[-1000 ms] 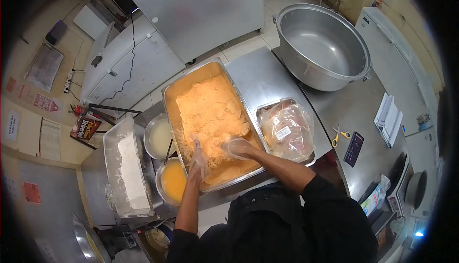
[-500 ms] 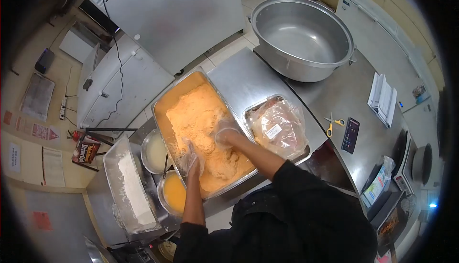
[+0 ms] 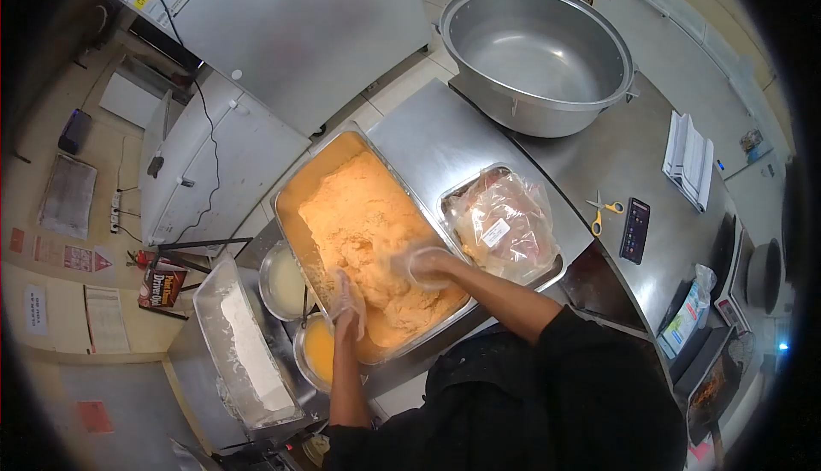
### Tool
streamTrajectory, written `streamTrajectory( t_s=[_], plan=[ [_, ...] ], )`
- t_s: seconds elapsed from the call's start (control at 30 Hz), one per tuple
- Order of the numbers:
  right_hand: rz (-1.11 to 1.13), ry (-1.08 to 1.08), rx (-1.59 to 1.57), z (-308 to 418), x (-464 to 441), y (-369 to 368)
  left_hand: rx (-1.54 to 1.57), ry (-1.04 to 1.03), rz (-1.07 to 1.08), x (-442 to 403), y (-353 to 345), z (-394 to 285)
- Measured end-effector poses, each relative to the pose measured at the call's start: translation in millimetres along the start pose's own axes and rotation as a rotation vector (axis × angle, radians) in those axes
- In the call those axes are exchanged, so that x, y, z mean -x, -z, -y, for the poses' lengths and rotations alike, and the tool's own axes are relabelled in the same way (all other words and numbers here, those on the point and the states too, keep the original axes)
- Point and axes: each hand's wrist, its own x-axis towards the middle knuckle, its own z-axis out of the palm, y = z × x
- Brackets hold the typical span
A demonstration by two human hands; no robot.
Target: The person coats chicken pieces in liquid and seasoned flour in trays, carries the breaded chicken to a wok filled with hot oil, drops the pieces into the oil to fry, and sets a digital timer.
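Orange crumbs [image 3: 355,214] lie heaped in a large metal tray [image 3: 284,214]. My left hand [image 3: 347,307], in a clear plastic glove, is at the heap's left side, its fingers extended and touching the crumbs. Over the right part of the heap is my gloved right hand [image 3: 425,266], its fingertips smeared by motion, so their pose is unclear. Beside the tray, on the right, a smaller metal tray [image 3: 554,276] holds a clear bag of raw meat [image 3: 505,223].
Left of the crumbs stand a bowl of pale liquid [image 3: 284,281], a bowl of orange liquid [image 3: 319,349] and a tray of white powder [image 3: 252,351]. A big pot [image 3: 539,52], scissors [image 3: 603,214], a phone [image 3: 634,230] and papers [image 3: 688,161] are right.
My right hand has moved right and slightly down over the crumbs since half a second ago. My left hand stays at the left side. The camera view has shifted.
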Motion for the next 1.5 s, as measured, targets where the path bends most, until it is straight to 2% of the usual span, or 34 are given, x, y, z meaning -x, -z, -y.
streamTrajectory(
  t_s=[0.07,0.1,0.13,0.17,0.27,0.33,0.4,0.43,0.47,0.53,0.67,0.7,0.73,0.77,0.8,0.83,0.87,0.9,0.93,1.0,1.03,1.07,1.17,1.23,1.27,1.33,1.37,1.43,1.47,1.5],
  plan=[
    [0.007,0.077,0.504,-2.4,6.2,-9.7,-0.178,0.032,-0.066,-38.4,35.8,56.7],
    [-0.046,0.018,0.645,-15.9,-4.4,-30.6,-0.421,-0.204,0.005,-56.1,50.5,88.4],
    [-0.1,-0.038,0.781,-26.3,-16.6,-47.0,-0.546,-0.318,0.041,-58.0,54.4,97.9],
    [-0.093,-0.027,0.784,-28.5,-27.5,-53.3,-0.667,-0.438,0.063,-59.6,58.0,107.1],
    [-0.023,0.088,0.858,-32.8,-60.9,-69.7,-0.335,-0.248,0.079,-62.4,36.5,92.7],
    [0.015,0.188,0.831,-60.6,-108.4,-79.8,-0.117,-0.13,0.111,-66.9,13.3,75.3],
    [-0.061,0.402,0.717,-97.8,-150.7,-89.8,-0.009,-0.072,0.123,-60.5,1.1,62.0],
    [-0.234,0.675,0.654,-78.0,-140.3,-85.2,-0.094,-0.157,-0.013,-52.3,-2.1,60.3],
    [-0.088,0.438,0.497,-79.4,-120.1,-59.1,-0.175,-0.238,-0.153,-43.0,-4.2,60.2],
    [-0.011,0.364,0.52,-29.5,-64.4,-16.2,-0.113,-0.193,-0.155,-25.3,2.2,57.0],
    [0.029,0.511,1.274,12.1,-55.3,20.9,0.064,-0.075,-0.126,-7.5,19.6,41.1],
    [-0.038,0.418,1.165,13.7,-62.8,15.1,0.092,-0.057,-0.126,-7.6,19.5,41.6],
    [-0.111,0.335,1.049,11.8,-74.0,8.5,-0.098,-0.14,-0.185,-18.0,12.7,42.0],
    [-0.249,0.153,0.816,9.2,-83.8,2.2,-0.288,-0.221,-0.242,-26.8,5.0,44.0],
    [-0.073,0.225,1.115,-16.9,-126.6,-13.3,-0.288,-0.222,-0.245,-44.5,1.0,53.3],
    [-0.076,0.229,1.115,-30.1,-146.1,-28.6,-0.357,-0.372,-0.244,-72.6,0.5,66.6],
    [-0.261,0.251,0.898,-39.1,-156.6,-48.1,-0.428,-0.521,-0.242,-95.2,4.4,75.5],
    [-0.437,0.268,0.673,-42.5,-160.3,-58.7,-0.429,-0.524,-0.246,-108.1,12.2,80.8],
    [-0.438,0.269,0.673,-34.9,-151.6,-50.4,-0.337,-0.367,-0.24,-118.5,20.2,86.1],
    [0.001,0.065,0.494,-7.4,-117.4,-14.3,-0.268,-0.224,-0.214,-155.1,41.9,99.4],
    [-0.021,0.061,0.479,-7.0,-102.6,-9.6,-0.308,-0.203,-0.18,-153.2,39.8,91.2],
    [-0.052,-0.068,0.213,-9.6,-87.5,-10.6,-0.435,-0.234,-0.147,-135.9,34.1,74.5],
    [0.023,-0.144,0.031,-17.7,-112.3,-5.9,-1.107,-0.337,-0.115,-79.1,25.8,7.3],
    [-0.098,0.028,0.377,-5.2,-97.6,-1.8,-1.158,-0.323,-0.176,-57.5,25.5,-35.1],
    [-0.095,0.017,0.373,7.9,-80.1,3.9,-0.924,-0.326,-0.252,-54.9,26.7,-41.3],
    [-0.222,-0.107,0.406,41.2,-50.1,16.6,-0.972,-0.34,-0.238,-52.8,12.3,-46.1],
    [-0.225,-0.106,0.401,39.6,-66.2,3.1,-1.065,-0.404,-0.232,-71.9,15.3,-38.3],
    [-0.118,0.096,1.216,21.3,-116.8,-35.7,-1.225,-0.687,-0.258,-129.4,32.8,-8.0],
    [-0.129,0.087,1.212,17.7,-129.2,-48.4,-1.279,-0.856,-0.304,-154.7,43.2,6.2],
    [-0.313,0.078,0.971,13.8,-137.7,-62.7,-1.307,-0.91,-0.325,-173.6,51.5,17.1]
  ],
)
